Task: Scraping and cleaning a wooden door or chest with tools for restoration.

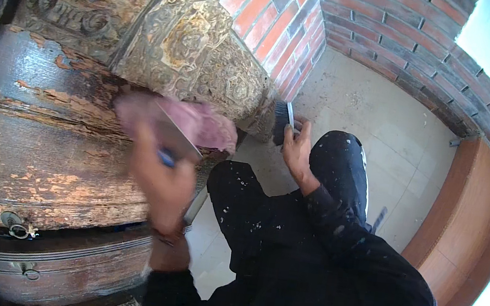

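Observation:
My left hand point(165, 189) is closed round a scraper point(182, 137) with a flat metal blade and a bit of blue at the handle; motion blurs it. Right behind the blade, a crumpled pink cloth point(211, 127) is bunched against the worn wooden chest point(53, 155), whose brown finish is flaking. Whether my left fingers also grip the cloth is hidden. Above it runs a carved, weathered panel point(192, 38). My right hand point(298, 154), near my knee, holds a brush point(282, 121) with dark bristles and a pale edge, close to the panel's right end.
Drawers with ring pulls point(17, 227) sit at the chest's lower left. Brick walls point(391, 33) meet in a corner behind. Pale floor tiles point(381, 109) carry scattered debris near the corner. An orange-brown wooden ledge point(451, 211) stands to the right. My paint-flecked knees are between both hands.

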Demonstrator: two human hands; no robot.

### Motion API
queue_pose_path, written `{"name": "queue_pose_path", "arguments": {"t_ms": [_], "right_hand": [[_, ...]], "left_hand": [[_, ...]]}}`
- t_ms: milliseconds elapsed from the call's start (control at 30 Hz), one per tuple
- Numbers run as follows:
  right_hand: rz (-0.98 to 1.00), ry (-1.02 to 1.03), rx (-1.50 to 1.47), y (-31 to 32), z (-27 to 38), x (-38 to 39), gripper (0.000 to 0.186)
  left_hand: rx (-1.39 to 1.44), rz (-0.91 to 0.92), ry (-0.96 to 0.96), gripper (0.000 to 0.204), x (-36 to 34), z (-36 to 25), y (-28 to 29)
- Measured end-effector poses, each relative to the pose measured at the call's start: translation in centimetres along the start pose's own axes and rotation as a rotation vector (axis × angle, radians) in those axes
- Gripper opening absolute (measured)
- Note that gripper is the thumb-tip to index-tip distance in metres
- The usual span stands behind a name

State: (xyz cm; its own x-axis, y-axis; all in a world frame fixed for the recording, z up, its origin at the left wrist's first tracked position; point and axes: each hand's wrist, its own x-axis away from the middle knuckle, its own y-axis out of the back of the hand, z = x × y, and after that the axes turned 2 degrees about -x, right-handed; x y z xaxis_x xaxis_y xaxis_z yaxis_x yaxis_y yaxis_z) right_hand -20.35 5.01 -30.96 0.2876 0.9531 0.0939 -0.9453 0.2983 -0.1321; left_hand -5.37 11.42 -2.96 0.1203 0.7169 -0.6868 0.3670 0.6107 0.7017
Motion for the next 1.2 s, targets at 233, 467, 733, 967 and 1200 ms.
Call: {"name": "queue_pose_path", "arguments": {"t_ms": [233,467,733,967,1200], "right_hand": [[0.207,-0.072,0.013,0.2,3.2,4.1,0.020],[0.197,0.378,0.187,1.3,1.4,2.6,0.025],[0.416,-0.052,0.358,3.1,3.7,3.5,0.044],[0.641,0.242,0.533,3.7,1.8,7.3,0.042],[1.031,-0.423,0.041,11.6,4.3,6.6,0.033]], "left_hand": [[1.084,0.433,1.295,0.051,14.9,1.6,-16.2],[1.535,0.255,1.426,0.037,16.5,2.7,-19.7],[1.669,-0.223,1.427,0.038,16.0,2.2,-18.9],[1.560,-0.152,1.336,0.040,16.7,3.7,-18.8],[1.435,-0.540,1.114,0.039,11.3,6.7,-12.6]]}}
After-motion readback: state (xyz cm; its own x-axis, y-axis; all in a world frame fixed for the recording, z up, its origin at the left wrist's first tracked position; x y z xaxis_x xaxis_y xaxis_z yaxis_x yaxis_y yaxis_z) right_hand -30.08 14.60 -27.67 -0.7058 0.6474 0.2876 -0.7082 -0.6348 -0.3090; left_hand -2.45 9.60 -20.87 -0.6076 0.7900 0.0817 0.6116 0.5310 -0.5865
